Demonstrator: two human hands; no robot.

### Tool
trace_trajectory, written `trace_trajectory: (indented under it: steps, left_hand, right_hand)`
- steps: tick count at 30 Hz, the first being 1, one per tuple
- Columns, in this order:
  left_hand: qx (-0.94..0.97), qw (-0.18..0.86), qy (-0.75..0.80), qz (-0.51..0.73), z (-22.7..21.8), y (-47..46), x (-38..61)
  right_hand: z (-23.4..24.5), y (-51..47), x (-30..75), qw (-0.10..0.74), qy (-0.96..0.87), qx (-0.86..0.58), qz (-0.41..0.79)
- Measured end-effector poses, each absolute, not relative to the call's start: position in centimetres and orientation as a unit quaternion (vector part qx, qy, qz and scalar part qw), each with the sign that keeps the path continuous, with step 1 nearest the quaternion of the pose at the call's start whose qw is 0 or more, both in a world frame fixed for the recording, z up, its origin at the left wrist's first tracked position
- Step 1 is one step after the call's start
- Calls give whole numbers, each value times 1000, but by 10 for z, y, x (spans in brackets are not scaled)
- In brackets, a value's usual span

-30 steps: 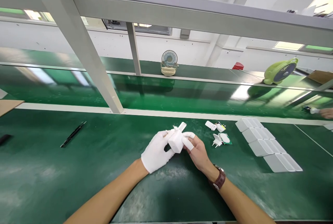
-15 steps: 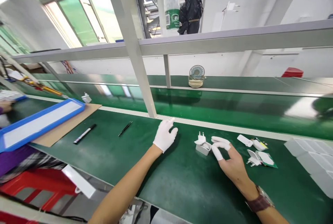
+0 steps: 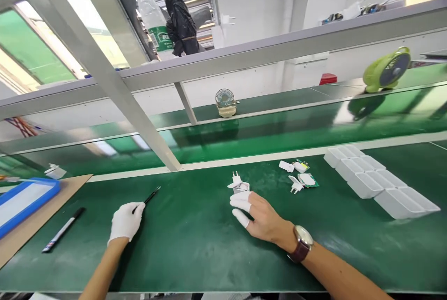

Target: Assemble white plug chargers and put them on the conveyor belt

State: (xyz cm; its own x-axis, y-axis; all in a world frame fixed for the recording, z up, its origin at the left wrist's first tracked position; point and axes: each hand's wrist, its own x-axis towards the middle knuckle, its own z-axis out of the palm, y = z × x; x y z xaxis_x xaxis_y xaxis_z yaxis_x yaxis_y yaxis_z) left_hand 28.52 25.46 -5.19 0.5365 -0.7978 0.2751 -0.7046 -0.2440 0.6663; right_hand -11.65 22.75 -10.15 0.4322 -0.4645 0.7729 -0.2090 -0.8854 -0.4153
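Note:
My left hand [image 3: 126,221], in a white glove, is closed around the near end of a pair of slim black tweezers [image 3: 152,194] that lies on the green table; the glove hides part of them. White finger covers sit on several fingers of my right hand [image 3: 260,214], which is open, thumb apart from the fingers. Its fingertips are right at a small white charger housing [image 3: 240,187]; I cannot tell whether they touch it. Against the housing's open top leans a white plug piece [image 3: 236,179] with two pins pointing up.
Right of the housing lie opened charger parts with green circuit boards [image 3: 307,179]. Farther right stand several translucent bins [image 3: 366,181]. On the left are a marker [image 3: 63,229], brown cardboard [image 3: 71,193] and a blue-rimmed tray [image 3: 52,189]. A slanted post [image 3: 153,139] meets the table's back edge.
My left hand has moved left across the table and closed on the tweezers. My right hand stays beside the charger housing, now in front of it. The camera has turned to the right.

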Motion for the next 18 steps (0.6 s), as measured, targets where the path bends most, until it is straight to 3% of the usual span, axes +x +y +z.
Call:
trace_trajectory:
  steps: [4,8,13,16,18]
  left_hand:
    - [729,266,-620,-117,-72,248,244]
    - [596,212,-753,-181,-67,252,156]
    - [473,296,-811,-175,-48,251,89]
    - [513,372,-757,-162,-59,234,92]
    - [568,371,-715,-167,-74,221,93]
  right_hand:
    - [-104,233,-115,138,205,-856,-453]
    - [-108,237,-113,143,237,-876,-396]
    - [-103,232,-119,251,270,-853,-369]
    - [-92,222,-129,354,311,-760,-448]
    - [-87,213,-137,368,330,-693,-525]
